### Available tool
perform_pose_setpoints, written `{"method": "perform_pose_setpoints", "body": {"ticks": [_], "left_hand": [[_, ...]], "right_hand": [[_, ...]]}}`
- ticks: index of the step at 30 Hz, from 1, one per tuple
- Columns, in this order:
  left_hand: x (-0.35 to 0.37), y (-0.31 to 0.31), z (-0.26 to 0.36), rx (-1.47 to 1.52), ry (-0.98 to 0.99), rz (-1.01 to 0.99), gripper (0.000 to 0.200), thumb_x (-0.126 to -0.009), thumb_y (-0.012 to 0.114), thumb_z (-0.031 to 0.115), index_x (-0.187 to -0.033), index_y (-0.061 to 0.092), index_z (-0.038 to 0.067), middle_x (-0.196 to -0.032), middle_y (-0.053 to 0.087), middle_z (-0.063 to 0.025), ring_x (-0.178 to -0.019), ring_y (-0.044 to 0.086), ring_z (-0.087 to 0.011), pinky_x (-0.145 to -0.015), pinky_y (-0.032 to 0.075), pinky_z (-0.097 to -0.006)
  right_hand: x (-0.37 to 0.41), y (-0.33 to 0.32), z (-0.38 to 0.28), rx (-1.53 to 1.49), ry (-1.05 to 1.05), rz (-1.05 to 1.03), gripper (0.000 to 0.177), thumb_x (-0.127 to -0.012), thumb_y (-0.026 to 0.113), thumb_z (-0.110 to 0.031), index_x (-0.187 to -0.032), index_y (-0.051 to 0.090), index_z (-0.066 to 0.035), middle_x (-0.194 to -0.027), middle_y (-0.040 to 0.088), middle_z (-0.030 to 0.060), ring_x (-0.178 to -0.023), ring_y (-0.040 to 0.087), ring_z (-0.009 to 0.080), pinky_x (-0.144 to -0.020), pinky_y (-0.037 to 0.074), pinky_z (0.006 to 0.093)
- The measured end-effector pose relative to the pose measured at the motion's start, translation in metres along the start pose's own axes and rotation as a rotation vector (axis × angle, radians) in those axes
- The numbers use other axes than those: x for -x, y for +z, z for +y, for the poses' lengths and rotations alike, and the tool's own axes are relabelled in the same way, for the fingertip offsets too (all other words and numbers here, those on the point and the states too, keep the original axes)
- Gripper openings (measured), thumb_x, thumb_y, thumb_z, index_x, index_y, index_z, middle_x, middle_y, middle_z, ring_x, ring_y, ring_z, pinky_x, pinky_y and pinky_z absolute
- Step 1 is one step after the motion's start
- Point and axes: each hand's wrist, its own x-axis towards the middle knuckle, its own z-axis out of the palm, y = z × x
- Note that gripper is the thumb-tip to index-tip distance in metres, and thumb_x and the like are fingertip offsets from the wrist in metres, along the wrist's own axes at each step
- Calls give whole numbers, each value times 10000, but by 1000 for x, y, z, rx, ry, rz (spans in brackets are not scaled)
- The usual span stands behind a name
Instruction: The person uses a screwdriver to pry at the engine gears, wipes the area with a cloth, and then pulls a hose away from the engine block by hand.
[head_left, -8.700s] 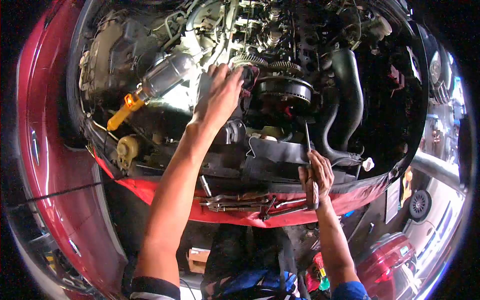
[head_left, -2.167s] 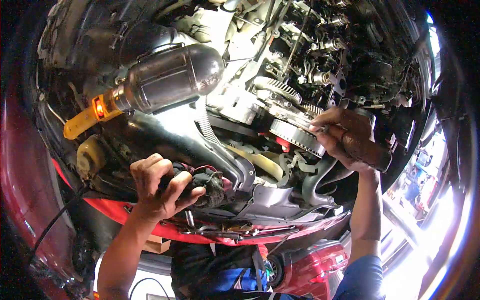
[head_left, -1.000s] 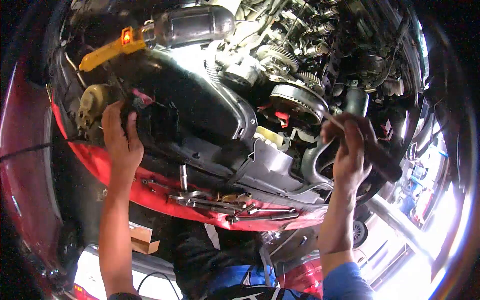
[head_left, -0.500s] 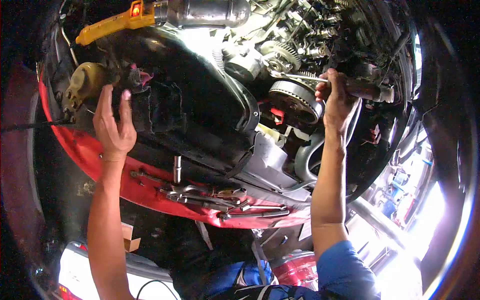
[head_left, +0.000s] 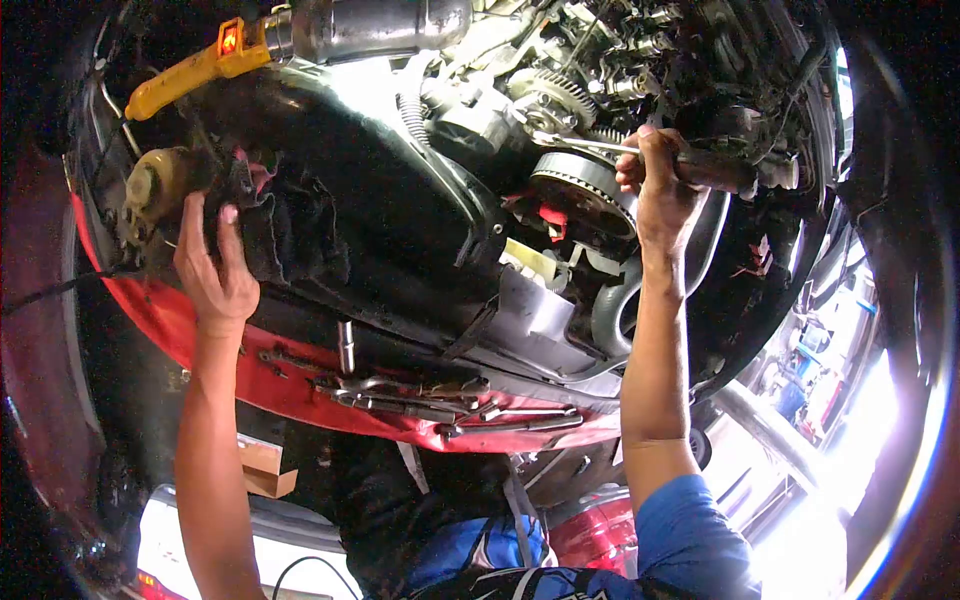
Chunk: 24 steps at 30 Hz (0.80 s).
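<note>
My left hand (head_left: pixel 217 267) is raised with its fingers stretched out and apart, beside a crumpled black cloth (head_left: pixel 290 235). Just past the fingertips sits a yellowish round-ended part (head_left: pixel 157 182). Over the engine, the fingers of my right hand (head_left: pixel 662 195) are wrapped round a slim silver wrench (head_left: pixel 590 144). Its far end reaches to the metal gear (head_left: pixel 552 97), where the exact contact is hard to see. Below the wrench lies a toothed pulley (head_left: pixel 580 185) with a dark face.
A yellow-handled work lamp (head_left: pixel 195 75) shines across the top left. Several wrenches and sockets (head_left: pixel 420 400) lie along the car's red front edge (head_left: pixel 150 310), with one socket (head_left: pixel 346 347) standing upright. A grey curved hose (head_left: pixel 612 310) runs below the pulley. An open cardboard box (head_left: pixel 265 465) is underneath.
The whole view has shifted slightly, with the lamp and left side lower and further left. Both hands keep nearly the same pose and place against the engine bay.
</note>
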Motion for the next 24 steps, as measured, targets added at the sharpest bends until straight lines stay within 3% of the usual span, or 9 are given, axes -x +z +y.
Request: {"method": "perform_pose_setpoints", "body": {"ticks": [10, 13, 15, 17, 20, 24], "left_hand": [[-4, -4, 5, -4, -15, -31, 339, -1052, 516, 184, -1212, 573, -110, -1065, 651, -305, -963, 635, -491, -883, 497, -453], [-1, -4, 3, -13, -18, -62, 313, -1042, 528, 136, -1253, 558, -94, -1117, 636, -306, -986, 640, -491, -883, 513, -465], [1, -4, -4, -106, 112, -52, 310, -1029, 539, 79, -1294, 535, -80, -1201, 604, -314, -1008, 643, -496, -885, 532, -484], [5, -2, -14, -271, 378, 22, 337, -1012, 546, 14, -1336, 507, -66, -1302, 557, -325, -1031, 642, -503, -886, 551, -509], [8, -2, -15, -269, 355, -17, 383, -989, 544, -52, -1367, 480, -51, -1401, 476, -338, -1063, 633, -524, -884, 568, -542], [6, -4, -11, -187, 292, -39, 339, -1013, 538, -4, -1339, 483, -80, -1344, 527, -334, -1039, 635, -517, -903, 544, -525]], "right_hand": [[-6, -10, 5, 13, 31, -66, 252, -992, 687, -259, -901, 711, -26, -702, 696, 48, -581, 635, 97, -543, 498, 234], [-8, -10, 2, 37, 49, -79, 244, -991, 693, -263, -909, 717, -35, -712, 703, 48, -579, 636, 98, -539, 496, 236], [-12, -10, 3, 10, 63, -98, 235, -991, 694, -256, -906, 719, -39, -708, 699, 46, -575, 634, 98, -539, 498, 237], [-12, -11, 5, 5, 57, -97, 227, -992, 697, -247, -900, 717, -40, -704, 696, 42, -576, 633, 97, -540, 498, 235], [-14, -13, 6, 21, 51, -114, 224, -990, 701, -243, -895, 713, -41, -700, 691, 37, -579, 632, 94, -544, 496, 231], [-22, -17, 2, 136, 57, -143, 261, -996, 690, -282, -896, 706, -42, -698, 681, 26, -584, 621, 83, -549, 481, 222]]}}
